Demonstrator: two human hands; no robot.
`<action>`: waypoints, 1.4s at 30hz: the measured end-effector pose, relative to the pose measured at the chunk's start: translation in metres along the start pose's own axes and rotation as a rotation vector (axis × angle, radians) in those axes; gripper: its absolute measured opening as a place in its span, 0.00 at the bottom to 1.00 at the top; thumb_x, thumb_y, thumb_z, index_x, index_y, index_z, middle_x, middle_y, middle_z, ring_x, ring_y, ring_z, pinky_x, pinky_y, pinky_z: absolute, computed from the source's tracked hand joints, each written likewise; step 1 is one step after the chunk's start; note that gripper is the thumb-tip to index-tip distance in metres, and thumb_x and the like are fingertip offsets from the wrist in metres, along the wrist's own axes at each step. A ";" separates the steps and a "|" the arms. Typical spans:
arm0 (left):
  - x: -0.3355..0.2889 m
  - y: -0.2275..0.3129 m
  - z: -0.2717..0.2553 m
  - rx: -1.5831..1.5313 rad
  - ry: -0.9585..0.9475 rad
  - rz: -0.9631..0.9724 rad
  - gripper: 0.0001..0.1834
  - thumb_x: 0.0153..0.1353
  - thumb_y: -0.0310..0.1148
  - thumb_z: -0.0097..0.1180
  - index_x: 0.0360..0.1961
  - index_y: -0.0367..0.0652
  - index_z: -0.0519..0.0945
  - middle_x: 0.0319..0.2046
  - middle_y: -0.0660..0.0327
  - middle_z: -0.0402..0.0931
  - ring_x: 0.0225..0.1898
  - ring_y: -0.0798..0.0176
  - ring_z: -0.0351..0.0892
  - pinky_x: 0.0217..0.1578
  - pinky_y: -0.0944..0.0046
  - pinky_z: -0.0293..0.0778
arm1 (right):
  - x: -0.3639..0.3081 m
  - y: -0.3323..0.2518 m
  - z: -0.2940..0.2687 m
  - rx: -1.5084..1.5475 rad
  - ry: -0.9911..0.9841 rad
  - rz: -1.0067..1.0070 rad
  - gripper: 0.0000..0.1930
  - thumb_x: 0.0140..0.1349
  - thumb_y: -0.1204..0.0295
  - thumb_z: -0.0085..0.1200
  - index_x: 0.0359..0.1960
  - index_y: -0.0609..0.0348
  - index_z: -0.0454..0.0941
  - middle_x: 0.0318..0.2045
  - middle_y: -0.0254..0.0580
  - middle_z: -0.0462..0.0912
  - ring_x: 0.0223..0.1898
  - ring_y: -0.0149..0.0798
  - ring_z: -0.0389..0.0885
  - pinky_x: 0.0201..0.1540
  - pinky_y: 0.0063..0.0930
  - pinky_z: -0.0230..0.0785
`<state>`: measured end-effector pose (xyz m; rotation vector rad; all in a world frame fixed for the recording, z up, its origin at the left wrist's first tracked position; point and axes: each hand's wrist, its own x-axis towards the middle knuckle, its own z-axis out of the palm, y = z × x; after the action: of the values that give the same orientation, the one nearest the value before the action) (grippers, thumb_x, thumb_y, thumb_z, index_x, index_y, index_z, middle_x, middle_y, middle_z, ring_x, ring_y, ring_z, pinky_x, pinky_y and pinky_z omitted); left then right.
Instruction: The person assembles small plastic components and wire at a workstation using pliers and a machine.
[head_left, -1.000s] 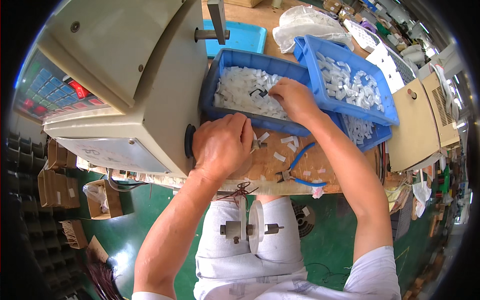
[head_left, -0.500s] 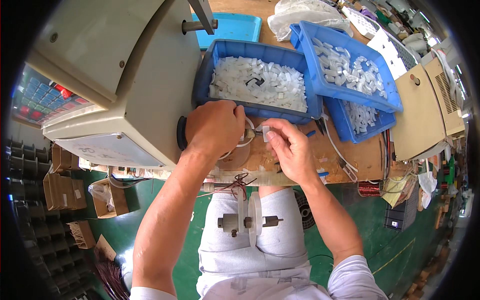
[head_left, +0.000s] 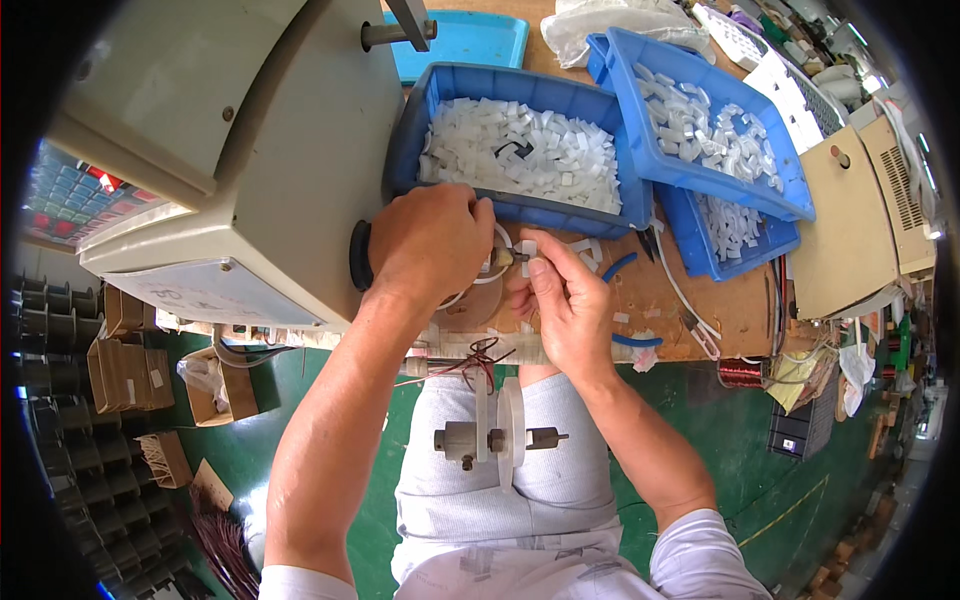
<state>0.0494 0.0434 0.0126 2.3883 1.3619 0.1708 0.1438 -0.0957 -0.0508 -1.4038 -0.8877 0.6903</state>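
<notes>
Right hand (head_left: 565, 300) is pinched on a small white part (head_left: 527, 247), presented at the machine (head_left: 250, 150) spindle. Left hand (head_left: 432, 245) is clenched around the spindle fitting; seating appears unfinished.

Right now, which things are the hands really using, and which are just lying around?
In use:
- left hand at the big beige machine
- right hand pinching a small white plastic piece
- blue bin of white plastic pieces, close by

Lying about:
- blue-handled pliers
- reddish copper wire spool
- second blue bin
- beige box
</notes>
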 end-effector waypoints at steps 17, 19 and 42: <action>-0.001 0.001 -0.001 -0.019 0.001 0.023 0.20 0.68 0.47 0.52 0.36 0.42 0.87 0.33 0.52 0.86 0.36 0.42 0.85 0.40 0.47 0.79 | -0.002 0.003 0.004 0.034 -0.042 -0.075 0.18 0.75 0.79 0.47 0.65 0.67 0.70 0.35 0.46 0.87 0.35 0.33 0.87 0.40 0.27 0.81; -0.001 0.000 0.000 -0.013 0.006 0.030 0.20 0.68 0.47 0.52 0.36 0.43 0.87 0.33 0.52 0.86 0.36 0.42 0.85 0.41 0.47 0.79 | -0.003 0.004 0.002 0.075 -0.061 -0.076 0.19 0.75 0.79 0.48 0.66 0.66 0.70 0.36 0.45 0.87 0.35 0.33 0.86 0.40 0.27 0.80; -0.075 -0.039 0.038 -0.037 0.402 0.615 0.27 0.60 0.25 0.55 0.63 0.38 0.75 0.65 0.51 0.70 0.67 0.44 0.66 0.69 0.38 0.56 | -0.036 0.025 -0.035 -0.105 -0.368 0.432 0.17 0.73 0.73 0.54 0.60 0.70 0.75 0.36 0.38 0.85 0.35 0.28 0.82 0.32 0.25 0.75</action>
<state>-0.0099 -0.0126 -0.0309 2.7627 0.6982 0.8681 0.1570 -0.1427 -0.0782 -1.6105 -0.9198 1.2757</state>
